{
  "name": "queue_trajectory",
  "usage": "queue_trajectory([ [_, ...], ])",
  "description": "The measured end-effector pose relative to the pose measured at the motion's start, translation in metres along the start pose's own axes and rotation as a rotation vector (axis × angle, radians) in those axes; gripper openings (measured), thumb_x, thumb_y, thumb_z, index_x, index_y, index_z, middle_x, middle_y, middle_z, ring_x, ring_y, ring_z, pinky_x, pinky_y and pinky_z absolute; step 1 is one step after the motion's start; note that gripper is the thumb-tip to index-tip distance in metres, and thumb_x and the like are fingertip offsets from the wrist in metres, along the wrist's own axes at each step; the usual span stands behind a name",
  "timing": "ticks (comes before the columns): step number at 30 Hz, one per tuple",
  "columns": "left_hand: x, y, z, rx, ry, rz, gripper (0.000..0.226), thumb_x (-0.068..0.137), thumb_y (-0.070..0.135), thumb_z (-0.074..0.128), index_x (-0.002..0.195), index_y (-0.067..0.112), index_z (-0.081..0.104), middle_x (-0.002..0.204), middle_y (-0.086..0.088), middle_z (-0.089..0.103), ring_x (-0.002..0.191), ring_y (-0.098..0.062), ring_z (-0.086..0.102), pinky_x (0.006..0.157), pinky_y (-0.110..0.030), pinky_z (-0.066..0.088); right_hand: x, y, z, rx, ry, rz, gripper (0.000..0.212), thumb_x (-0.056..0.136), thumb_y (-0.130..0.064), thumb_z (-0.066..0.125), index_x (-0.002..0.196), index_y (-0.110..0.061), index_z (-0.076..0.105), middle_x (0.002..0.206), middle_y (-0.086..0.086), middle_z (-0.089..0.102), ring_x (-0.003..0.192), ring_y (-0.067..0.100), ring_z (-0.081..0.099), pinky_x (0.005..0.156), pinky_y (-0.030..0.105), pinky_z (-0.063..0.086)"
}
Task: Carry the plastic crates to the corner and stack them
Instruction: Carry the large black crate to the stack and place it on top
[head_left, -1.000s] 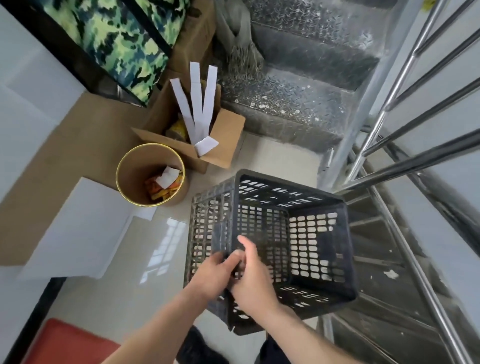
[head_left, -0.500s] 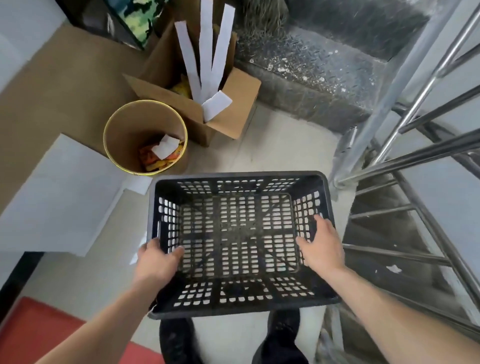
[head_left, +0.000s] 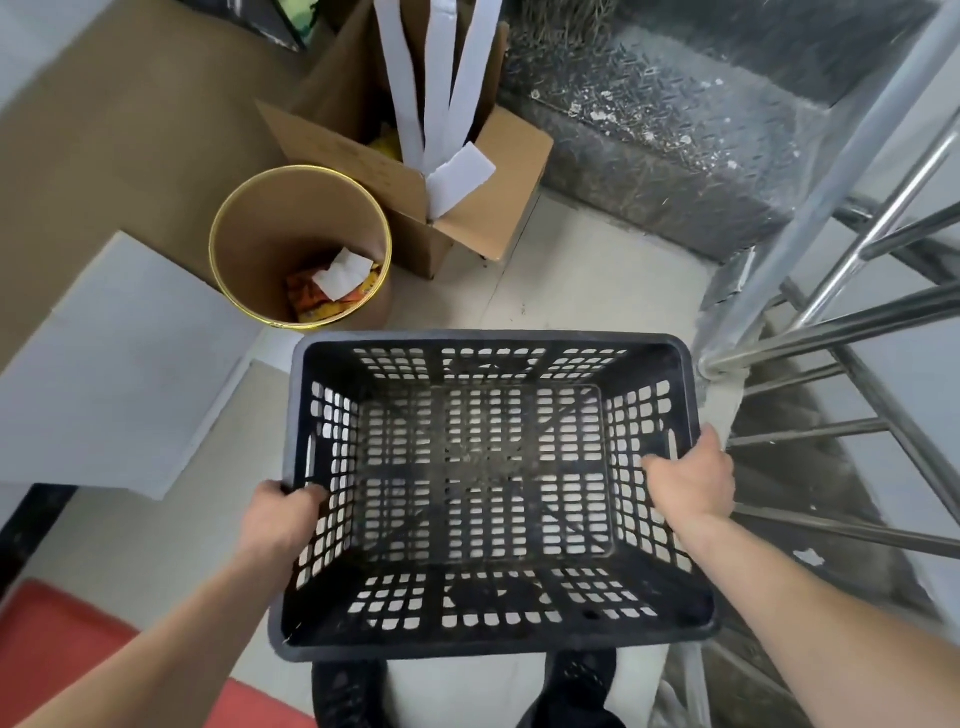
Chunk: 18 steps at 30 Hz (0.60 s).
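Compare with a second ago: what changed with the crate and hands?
The crate swung from tilted to level, mouth up. Both hands left its near wall: left hand now grips the left rim, right hand the right rim. The bin, cardboard box and railing stayed put.

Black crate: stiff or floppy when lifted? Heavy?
Probably light: the black plastic crate is empty and perforated all over. Likely stiff: its rim looks straight though the left hand and right hand grip only its side walls. Holes likely aid grip.
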<state>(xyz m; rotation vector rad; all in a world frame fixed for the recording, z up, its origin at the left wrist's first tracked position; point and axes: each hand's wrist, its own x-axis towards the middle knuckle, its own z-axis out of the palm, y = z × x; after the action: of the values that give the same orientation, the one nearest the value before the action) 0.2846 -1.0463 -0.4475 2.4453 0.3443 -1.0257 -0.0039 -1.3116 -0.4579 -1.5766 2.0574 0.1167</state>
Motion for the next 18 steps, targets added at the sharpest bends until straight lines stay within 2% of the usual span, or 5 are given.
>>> queue_trajectory([
  [3,-0.013,-0.01,-0.022,-0.02,0.045,-0.024,0.026,0.09,0.015,0.061,0.112,0.003,0.053,0.085,-0.011,0.06,0.078,-0.032,0.059,0.076,-0.043,0.051,-0.019,-0.013,-0.008,0.018,0.014,-0.038,0.043,0.08,-0.026,0.072,0.119,-0.019,0.056,0.114,0.015,0.061,0.104,0.04,0.059,0.091,0.05,0.052],
  [6,-0.035,-0.023,-0.059,-0.065,0.088,-0.052,0.023,0.091,0.014,0.06,0.108,0.002,0.053,0.081,-0.011,0.059,0.072,-0.029,0.057,0.075,-0.043,0.051,-0.045,-0.03,-0.024,0.042,-0.007,-0.094,0.031,0.084,-0.025,0.069,0.113,-0.02,0.062,0.11,0.012,0.065,0.099,0.037,0.061,0.087,0.046,0.053],
  [12,-0.084,-0.055,-0.149,-0.126,0.178,-0.12,0.03,0.087,0.025,0.062,0.102,-0.002,0.061,0.084,-0.013,0.063,0.083,-0.035,0.06,0.077,-0.039,0.047,-0.108,-0.086,-0.075,0.004,-0.036,-0.185,0.009,0.093,-0.023,0.063,0.098,-0.017,0.058,0.096,0.008,0.063,0.086,0.029,0.053,0.078,0.036,0.045],
  [15,-0.111,-0.068,-0.198,-0.168,0.214,-0.154,0.033,0.085,0.028,0.062,0.1,-0.001,0.062,0.085,-0.016,0.066,0.077,-0.034,0.061,0.072,-0.039,0.047,-0.15,-0.12,-0.1,-0.011,-0.038,-0.25,0.01,0.092,-0.027,0.063,0.097,-0.02,0.057,0.093,0.002,0.064,0.086,0.029,0.058,0.077,0.036,0.048],
  [18,-0.137,-0.08,-0.246,-0.192,0.258,-0.182,0.036,0.083,0.033,0.063,0.101,0.002,0.06,0.085,-0.016,0.067,0.078,-0.035,0.063,0.077,-0.042,0.054,-0.192,-0.152,-0.124,-0.044,-0.028,-0.328,0.015,0.091,-0.03,0.063,0.098,-0.017,0.064,0.092,0.005,0.07,0.083,0.032,0.063,0.072,0.036,0.049],
])
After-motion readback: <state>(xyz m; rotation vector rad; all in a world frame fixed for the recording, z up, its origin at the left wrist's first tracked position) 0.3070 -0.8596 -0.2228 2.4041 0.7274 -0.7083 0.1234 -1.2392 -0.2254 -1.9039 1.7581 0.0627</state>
